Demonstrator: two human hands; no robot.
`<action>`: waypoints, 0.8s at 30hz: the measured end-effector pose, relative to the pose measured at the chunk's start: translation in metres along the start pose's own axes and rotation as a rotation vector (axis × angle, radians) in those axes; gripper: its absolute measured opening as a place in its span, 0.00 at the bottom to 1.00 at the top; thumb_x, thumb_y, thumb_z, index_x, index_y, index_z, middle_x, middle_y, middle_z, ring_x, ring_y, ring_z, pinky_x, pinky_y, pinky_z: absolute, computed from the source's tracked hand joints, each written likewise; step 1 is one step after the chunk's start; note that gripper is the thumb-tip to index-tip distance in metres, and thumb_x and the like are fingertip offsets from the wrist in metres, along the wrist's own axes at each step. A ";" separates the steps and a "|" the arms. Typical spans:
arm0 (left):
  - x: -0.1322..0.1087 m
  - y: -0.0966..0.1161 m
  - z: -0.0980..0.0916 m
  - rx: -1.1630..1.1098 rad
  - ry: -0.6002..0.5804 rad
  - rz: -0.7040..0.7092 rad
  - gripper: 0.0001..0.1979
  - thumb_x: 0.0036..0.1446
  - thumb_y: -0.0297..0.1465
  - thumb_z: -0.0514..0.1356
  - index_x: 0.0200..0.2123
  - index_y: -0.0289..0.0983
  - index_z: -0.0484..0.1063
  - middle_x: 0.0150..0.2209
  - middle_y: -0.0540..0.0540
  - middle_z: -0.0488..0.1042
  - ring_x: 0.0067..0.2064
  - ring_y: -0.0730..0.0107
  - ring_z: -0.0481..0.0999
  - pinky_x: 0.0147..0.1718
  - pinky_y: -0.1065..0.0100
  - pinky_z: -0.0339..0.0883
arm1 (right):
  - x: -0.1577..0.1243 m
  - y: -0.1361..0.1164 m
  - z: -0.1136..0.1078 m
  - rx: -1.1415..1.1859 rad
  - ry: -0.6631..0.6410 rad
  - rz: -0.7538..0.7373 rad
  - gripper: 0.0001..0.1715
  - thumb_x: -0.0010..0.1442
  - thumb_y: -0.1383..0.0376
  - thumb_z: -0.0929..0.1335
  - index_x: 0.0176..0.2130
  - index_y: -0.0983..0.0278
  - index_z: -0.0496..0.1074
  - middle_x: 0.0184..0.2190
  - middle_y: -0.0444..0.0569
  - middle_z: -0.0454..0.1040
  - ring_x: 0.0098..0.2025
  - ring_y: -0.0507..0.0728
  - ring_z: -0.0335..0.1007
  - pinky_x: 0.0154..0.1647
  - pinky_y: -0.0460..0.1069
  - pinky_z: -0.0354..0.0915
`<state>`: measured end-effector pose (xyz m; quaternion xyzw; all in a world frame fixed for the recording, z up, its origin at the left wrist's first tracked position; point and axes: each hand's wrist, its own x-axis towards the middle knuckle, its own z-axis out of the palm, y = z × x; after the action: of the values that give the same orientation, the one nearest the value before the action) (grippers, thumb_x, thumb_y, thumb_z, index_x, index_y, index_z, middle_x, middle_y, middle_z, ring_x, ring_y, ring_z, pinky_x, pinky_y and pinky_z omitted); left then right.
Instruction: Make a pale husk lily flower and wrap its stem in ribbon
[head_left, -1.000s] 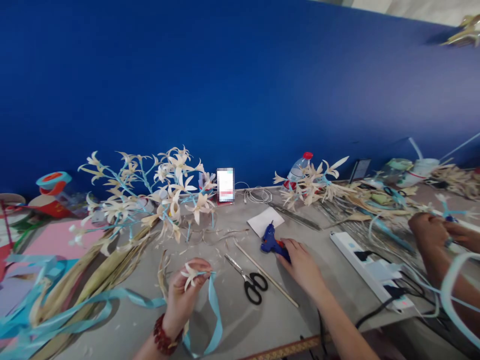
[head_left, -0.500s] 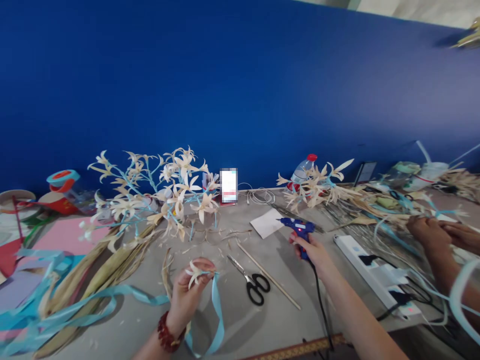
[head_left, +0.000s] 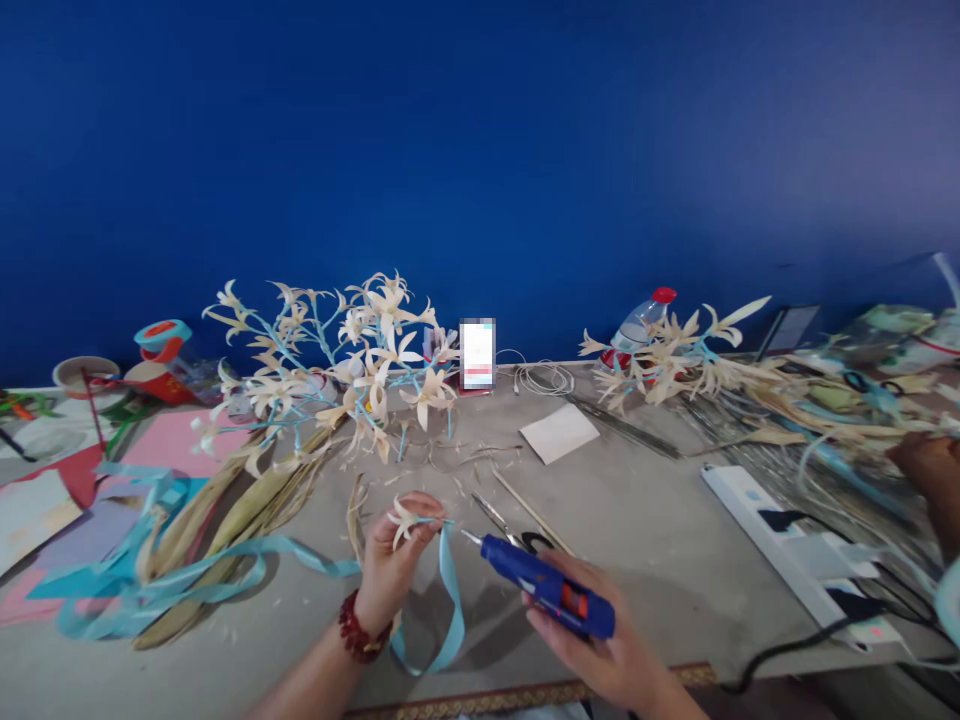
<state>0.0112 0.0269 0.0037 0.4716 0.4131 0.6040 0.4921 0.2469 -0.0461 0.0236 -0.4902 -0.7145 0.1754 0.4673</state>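
Observation:
Between the fingertips of my left hand (head_left: pixel 396 555) is a small cream flower (head_left: pixel 403 520) whose short stem is wrapped in light blue ribbon. The loose blue ribbon (head_left: pixel 453 590) hangs from the stem in a loop down to the table. My right hand (head_left: pixel 592 620) is closed around a blue glue gun (head_left: pixel 547 585). Its metal nozzle points left at the ribbon-wrapped stem, a small gap away. Partly hidden behind the glue gun lie black-handled scissors (head_left: pixel 491 510) and a thin stick (head_left: pixel 517 492).
Finished cream flowers on blue stems (head_left: pixel 382 340) stand at the back left, beside dried husks (head_left: pixel 225 530). A white card (head_left: pixel 560 432) lies mid-table. At right is a power strip (head_left: pixel 787 550) with cords. Another person's hand (head_left: pixel 926 470) is at the far right edge.
My right hand has brought the glue gun left and nearer, from over the white card to beside the flower stem. The view has turned slightly left. My left hand still pinches the flower.

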 end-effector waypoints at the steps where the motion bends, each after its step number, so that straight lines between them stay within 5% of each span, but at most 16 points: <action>1: 0.000 0.000 0.000 -0.006 -0.005 0.001 0.05 0.50 0.32 0.67 0.27 0.36 0.78 0.31 0.44 0.76 0.36 0.64 0.75 0.32 0.67 0.71 | 0.003 -0.003 0.001 -0.035 -0.029 -0.057 0.20 0.55 0.59 0.71 0.48 0.60 0.71 0.37 0.53 0.80 0.34 0.61 0.78 0.33 0.51 0.76; 6: 0.000 0.003 0.000 0.004 -0.022 0.004 0.05 0.51 0.32 0.66 0.28 0.36 0.78 0.32 0.43 0.76 0.36 0.64 0.75 0.33 0.67 0.70 | 0.011 -0.008 0.005 -0.118 -0.074 -0.176 0.18 0.57 0.62 0.70 0.49 0.60 0.69 0.38 0.53 0.79 0.37 0.60 0.78 0.37 0.49 0.74; 24: -0.002 -0.001 -0.002 -0.049 -0.050 0.025 0.02 0.53 0.29 0.66 0.31 0.37 0.79 0.33 0.45 0.76 0.38 0.65 0.74 0.36 0.67 0.69 | 0.019 -0.015 0.011 -0.179 -0.128 -0.165 0.10 0.63 0.60 0.65 0.42 0.61 0.69 0.33 0.51 0.78 0.33 0.58 0.77 0.33 0.48 0.70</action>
<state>0.0100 0.0254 0.0020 0.4795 0.3796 0.6081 0.5062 0.2275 -0.0344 0.0380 -0.4572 -0.7937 0.1027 0.3880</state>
